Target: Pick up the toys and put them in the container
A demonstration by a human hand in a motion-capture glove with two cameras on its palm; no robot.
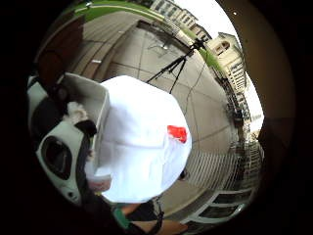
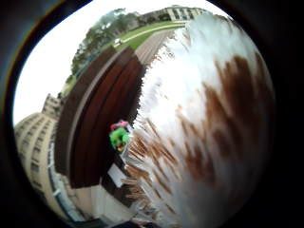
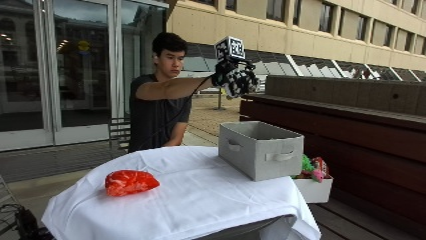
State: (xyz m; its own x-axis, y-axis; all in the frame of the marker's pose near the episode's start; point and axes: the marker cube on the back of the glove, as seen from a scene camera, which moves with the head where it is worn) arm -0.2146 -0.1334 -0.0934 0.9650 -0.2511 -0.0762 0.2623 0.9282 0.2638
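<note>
Black-gloved, the right hand [image 3: 234,77] is raised high in the upper middle of the outside view, at about the person's head height, well above the grey fabric container [image 3: 261,149]. Its fingers curl around a furry brown-and-white toy [image 3: 245,83], only a small tuft of which shows between them from outside. In the thumb-side palm view that same toy [image 2: 209,123] fills most of the picture, white fur with brown patches pressed close to the palm.

Below the hand, the container stands on the white cloth-covered table [image 3: 193,195], toward the right of the outside frame, open side up, with a handle on its near wall and another on its left wall. In the little-finger-side palm view the container [image 1: 90,105] appears at the edge of the table [image 1: 142,142], seen from above, with something pale inside it that is too small to make out.

A red toy [image 3: 130,182] lies on the cloth in the lower left of the outside frame, well apart from the container; it shows as a small red patch [image 1: 177,132] in the little-finger-side view.

Just beside the table's right edge, a small white box [image 3: 313,189] holds green and pink toys [image 3: 311,167]; these also appear in the thumb-side view [image 2: 119,136], next to a long dark wooden bench [image 3: 346,120].
</note>
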